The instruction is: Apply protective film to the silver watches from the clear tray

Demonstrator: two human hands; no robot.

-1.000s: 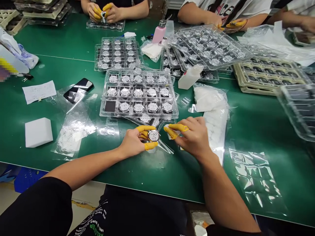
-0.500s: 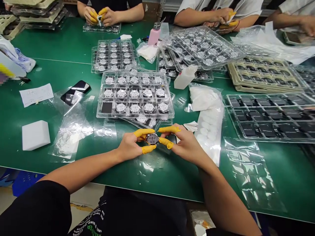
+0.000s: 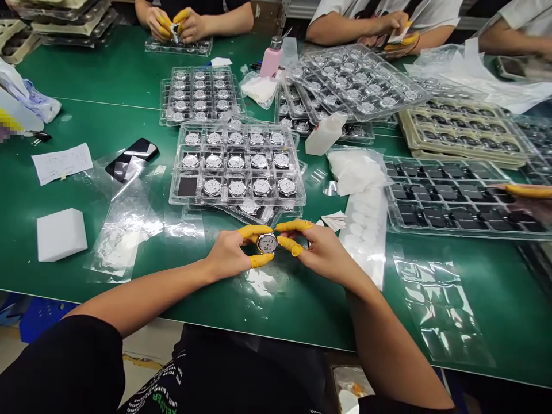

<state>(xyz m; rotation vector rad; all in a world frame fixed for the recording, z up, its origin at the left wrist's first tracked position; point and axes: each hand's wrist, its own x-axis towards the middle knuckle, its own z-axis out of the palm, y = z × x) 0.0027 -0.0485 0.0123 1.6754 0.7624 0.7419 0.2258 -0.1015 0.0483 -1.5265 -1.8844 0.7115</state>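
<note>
Left grip (image 3: 230,252) on watch case (image 3: 267,244) | round | silvery, shiny | CE-marked

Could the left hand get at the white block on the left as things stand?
Probably, once freed: nothing covers the white block, and only thin clear film appears to lie between it and the left hand. For now, though, that hand holds a watch case.

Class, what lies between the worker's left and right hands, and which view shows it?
In the head view, a round watch case, printed back towards the camera, sits between the left hand, which holds it, and the right hand.
</note>
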